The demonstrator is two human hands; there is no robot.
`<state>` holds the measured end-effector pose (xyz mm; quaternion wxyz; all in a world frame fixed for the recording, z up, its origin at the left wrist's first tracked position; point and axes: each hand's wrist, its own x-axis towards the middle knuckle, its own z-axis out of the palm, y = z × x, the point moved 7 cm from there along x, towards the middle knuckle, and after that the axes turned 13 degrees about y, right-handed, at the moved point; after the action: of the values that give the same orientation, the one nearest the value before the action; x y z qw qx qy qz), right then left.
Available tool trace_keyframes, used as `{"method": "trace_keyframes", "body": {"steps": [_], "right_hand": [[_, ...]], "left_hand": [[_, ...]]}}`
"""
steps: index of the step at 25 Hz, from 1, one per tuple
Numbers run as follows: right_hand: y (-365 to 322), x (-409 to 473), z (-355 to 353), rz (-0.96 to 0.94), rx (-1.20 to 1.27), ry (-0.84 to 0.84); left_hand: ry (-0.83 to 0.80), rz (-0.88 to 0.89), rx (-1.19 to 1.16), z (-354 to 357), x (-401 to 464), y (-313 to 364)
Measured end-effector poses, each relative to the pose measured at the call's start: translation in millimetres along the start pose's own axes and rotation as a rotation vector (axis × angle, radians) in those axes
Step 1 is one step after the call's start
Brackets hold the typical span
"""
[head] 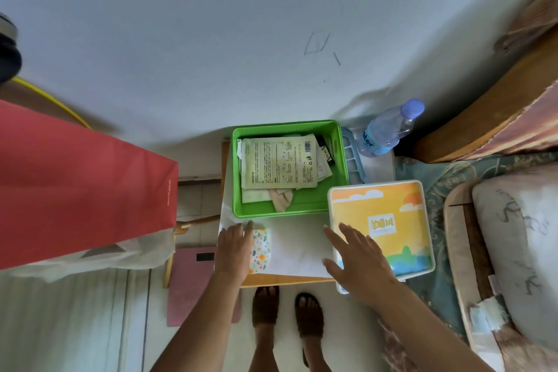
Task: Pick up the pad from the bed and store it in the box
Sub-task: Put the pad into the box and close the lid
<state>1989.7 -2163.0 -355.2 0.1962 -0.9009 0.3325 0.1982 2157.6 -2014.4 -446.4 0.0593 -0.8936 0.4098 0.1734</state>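
Observation:
The pad (261, 251) is a small white packet printed with coloured flowers. My left hand (234, 248) holds it by its left part, low over the white cloth on a small table, just in front of the green box (311, 206). The box is open and holds several paper sachets and packets. My right hand (359, 260) is spread with nothing in it, over the left edge of the box's white lid (422, 190), which has an orange and yellow picture and lies at the right of the table.
A water bottle (388, 130) and a pale blue tray (352, 157) stand behind the lid by the wall. The bed (513, 235) with a pillow is at the right. A red bag (75, 190) hangs at the left above a pink scale (190, 284). My feet are below the table.

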Motion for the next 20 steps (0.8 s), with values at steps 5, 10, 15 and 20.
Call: {"method": "trace_keyframes", "body": {"steps": [5, 10, 15, 20], "right_hand": [[3.3, -2.4, -4.1, 0.021, 0.011, -0.003], [5.5, -0.3, -12.9, 0.06, 0.045, -0.009], [12.6, -1.8, -18.1, 0.106, 0.084, -0.006], [22.9, 2.4, -19.4, 0.129, 0.091, 0.014]], "left_hand": [[-0.003, -0.138, -0.293, -15.5, 0.4, -0.2], [-0.044, -0.396, -1.147, -61.8, 6.9, 10.4], [0.182, -0.613, -1.266, -90.7, 60.9, 20.2], [0.217, -0.769, -1.15, -84.6, 73.3, 36.7]]}}
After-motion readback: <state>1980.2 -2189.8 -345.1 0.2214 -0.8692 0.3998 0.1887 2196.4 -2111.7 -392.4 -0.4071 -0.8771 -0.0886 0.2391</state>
